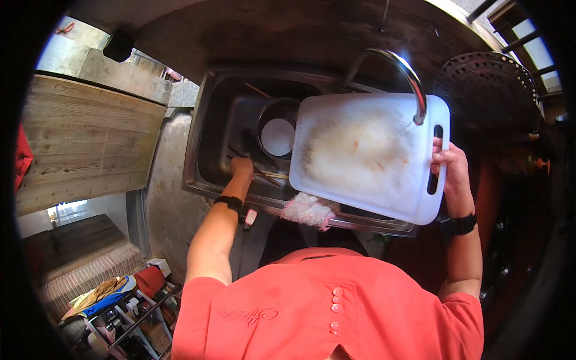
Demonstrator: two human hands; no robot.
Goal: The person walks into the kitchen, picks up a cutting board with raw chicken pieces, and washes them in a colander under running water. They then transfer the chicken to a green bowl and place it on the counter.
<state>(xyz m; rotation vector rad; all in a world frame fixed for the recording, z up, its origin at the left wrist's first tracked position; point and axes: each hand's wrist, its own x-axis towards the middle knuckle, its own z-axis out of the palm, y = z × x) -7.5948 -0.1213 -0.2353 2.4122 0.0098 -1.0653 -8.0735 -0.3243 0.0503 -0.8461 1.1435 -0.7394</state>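
Note:
A white plastic cutting board (366, 156), smeared with foam, is held flat over the right side of a steel sink (201, 126). My right hand (453, 171) grips its handle slot at the right edge. My left hand (242, 166) reaches down into the sink basin, closed around dark utensils that look like chopsticks (264, 175); the exact grip is hard to tell. Just beyond it stands a dark pot (279, 129) with a white bowl inside. Both wrists wear black bands.
A curved steel faucet (408, 78) arches over the board's far edge. A white-pink cloth (309, 210) lies on the sink's front rim. A round perforated metal tray (489, 90) sits at the right. Wooden planks (90, 138) lie left; shelves with clutter are lower left.

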